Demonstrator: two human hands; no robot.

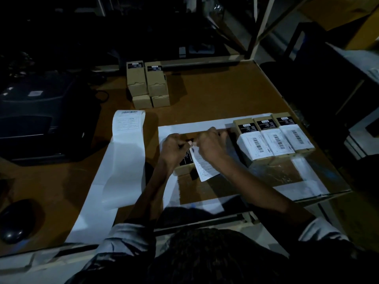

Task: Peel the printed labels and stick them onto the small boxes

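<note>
Pinching label [206,168] top edge with both hands, left [174,147] and right [211,145], over box [185,160] on the table [215,95]; label's long axis runs toward me, skewed right of box, needs squaring first.

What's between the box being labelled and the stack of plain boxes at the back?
Head view: the white backing strip, then bare brown table, between the box under the hands and the stacked boxes.

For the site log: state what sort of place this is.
Probably a packing or dispatch bench in a stockroom. A label strip runs from a printer, three labelled boxes stand in a row, and shelving rises behind.
</note>
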